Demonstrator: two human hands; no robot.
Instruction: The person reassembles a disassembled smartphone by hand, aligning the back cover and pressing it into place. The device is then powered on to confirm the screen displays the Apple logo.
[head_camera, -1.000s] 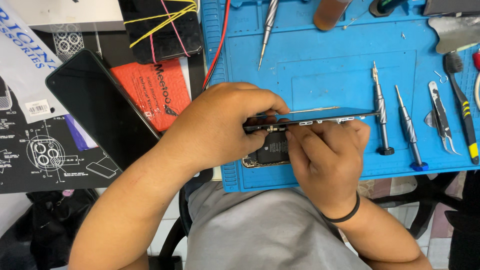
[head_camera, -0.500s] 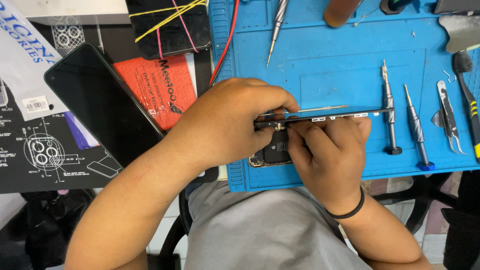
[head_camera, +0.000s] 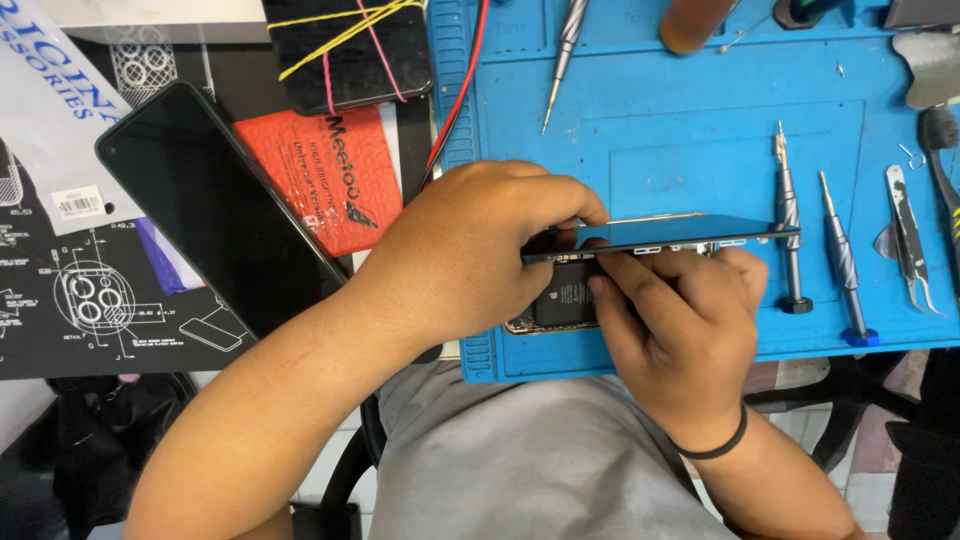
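Note:
My left hand (head_camera: 470, 250) grips the near end of a dark phone screen panel (head_camera: 690, 232), held on edge and tilted up above the open phone body (head_camera: 562, 300). The phone body lies on the blue work mat (head_camera: 660, 130), with its black battery showing between my hands. My right hand (head_camera: 680, 325) holds the panel's lower edge from below, its fingers pressed along the frame. A black band circles my right wrist.
Two screwdrivers (head_camera: 785, 215) and tweezers (head_camera: 905, 235) lie on the mat to the right, another screwdriver (head_camera: 565, 50) at the top. A black phone (head_camera: 215, 205), an orange pouch (head_camera: 320, 170), a rubber-banded phone (head_camera: 345, 45) and a red cable (head_camera: 455, 100) sit to the left.
Both hands keep the same hold on the raised screen panel; the view has shifted slightly, and nothing else has visibly moved.

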